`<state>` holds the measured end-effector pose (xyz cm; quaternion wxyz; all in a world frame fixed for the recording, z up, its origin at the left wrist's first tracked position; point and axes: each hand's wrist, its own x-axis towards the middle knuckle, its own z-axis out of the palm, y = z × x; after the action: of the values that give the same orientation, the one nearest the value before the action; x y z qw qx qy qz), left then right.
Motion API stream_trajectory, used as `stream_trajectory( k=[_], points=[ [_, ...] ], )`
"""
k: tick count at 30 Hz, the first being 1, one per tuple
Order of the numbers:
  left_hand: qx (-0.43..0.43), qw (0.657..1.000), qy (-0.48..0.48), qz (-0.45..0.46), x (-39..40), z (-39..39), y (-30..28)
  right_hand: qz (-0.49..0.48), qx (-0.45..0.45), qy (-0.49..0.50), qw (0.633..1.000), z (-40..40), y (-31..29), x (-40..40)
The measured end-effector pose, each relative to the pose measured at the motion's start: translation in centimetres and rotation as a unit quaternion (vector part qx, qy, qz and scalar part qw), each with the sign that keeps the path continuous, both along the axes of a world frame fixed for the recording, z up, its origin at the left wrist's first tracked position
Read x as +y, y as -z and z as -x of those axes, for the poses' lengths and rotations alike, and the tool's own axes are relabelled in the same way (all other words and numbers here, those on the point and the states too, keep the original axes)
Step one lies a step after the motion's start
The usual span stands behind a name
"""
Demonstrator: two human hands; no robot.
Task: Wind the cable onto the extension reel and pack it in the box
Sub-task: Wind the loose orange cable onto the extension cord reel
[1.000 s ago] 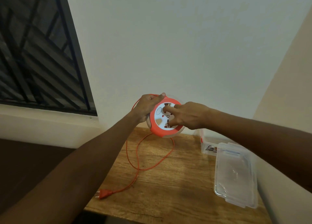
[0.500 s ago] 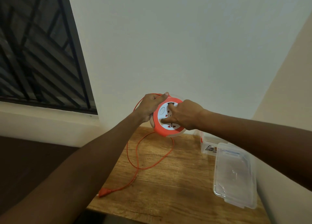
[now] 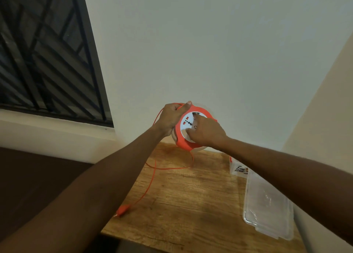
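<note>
- Head view shows my left hand (image 3: 170,117) wrapped round the rim of the reel (image 3: 191,127), thumb lying along the top edge, holding it up off the table (image 3: 191,195) in front of the wall.
- My right hand (image 3: 205,131) sits on the reel's white face, fingers curled and pressing into it; I judge they are hooked into the recesses to turn it, though the fingertips are partly hidden.
- Below my grip the orange cable (image 3: 150,182) drops from the reel's underside, loops on the wood and runs toward me to the plug (image 3: 122,210), which lies near the table's closer edge.
- To the right of my right forearm lies a clear lid (image 3: 267,203); beyond it, partly hidden by that arm, is the box (image 3: 238,168).
- Handling, as I judge it: the reel is light, hard plastic and smooth, so the rim is the place to clamp it while the face turns.
- The cable is thin and limp; it will drag and may snag or kink, and the plug may skip on the wood as it comes in.
- Winding looks unfinished, with a fair length loose.
</note>
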<state>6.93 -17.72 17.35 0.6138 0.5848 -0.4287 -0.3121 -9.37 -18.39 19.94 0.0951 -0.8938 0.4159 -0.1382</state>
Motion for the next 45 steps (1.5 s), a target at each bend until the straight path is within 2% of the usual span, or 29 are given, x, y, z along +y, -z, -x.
stream_trajectory(
  k=[4, 6, 7, 9, 11, 13, 14, 18, 22, 26, 35, 45],
  points=[
    [-0.018, 1.0, 0.015, -0.011, 0.1, -0.2, 0.6, -0.156, -0.088, 0.011, 0.984, -0.1, 0.8, 0.1],
    [-0.026, 0.999, 0.021, -0.013, 0.0, -0.3, 0.7, -0.188, -0.093, -0.002, 0.978, -0.1, 1.1, 0.1],
    [-0.024, 0.999, 0.024, -0.012, 0.1, -0.3, 0.6, -0.175, -0.076, -0.016, 0.982, 0.0, 1.1, 0.0],
    [-0.007, 1.0, 0.028, -0.007, 0.2, -0.6, 0.5, -0.077, -0.008, -0.04, 0.996, 0.5, 1.0, -0.3],
    [0.004, 1.0, 0.03, -0.007, 0.2, -0.6, 0.4, 0.101, 0.063, -0.051, 0.992, 1.4, 0.9, -0.6],
    [-0.012, 0.999, 0.031, -0.013, 0.2, -0.7, 0.3, 0.275, 0.14, -0.097, 0.946, 2.2, 0.5, -0.9],
    [-0.022, 0.999, 0.033, -0.015, 0.3, -0.8, 0.3, 0.326, 0.183, -0.138, 0.917, 2.5, 0.2, -1.1],
    [-0.033, 0.998, 0.045, -0.022, 0.5, -0.8, 0.3, 0.402, 0.296, -0.31, 0.809, 3.6, -1.2, -2.5],
    [-0.04, 0.996, 0.076, -0.032, 0.4, -0.4, 0.3, 0.41, 0.331, -0.358, 0.771, 3.9, -1.7, -3.3],
    [-0.032, 0.996, 0.081, -0.028, 0.2, -0.3, 0.3, 0.402, 0.355, -0.35, 0.768, 3.4, -2.2, -2.8],
    [-0.018, 0.998, 0.062, -0.028, -0.3, -0.1, 0.3, 0.401, 0.406, -0.241, 0.785, 2.0, -2.6, -0.5],
    [0.014, 0.998, 0.052, -0.027, -0.2, 0.3, 0.4, 0.399, 0.397, -0.246, 0.789, 1.4, -2.4, -0.6]
  ],
)
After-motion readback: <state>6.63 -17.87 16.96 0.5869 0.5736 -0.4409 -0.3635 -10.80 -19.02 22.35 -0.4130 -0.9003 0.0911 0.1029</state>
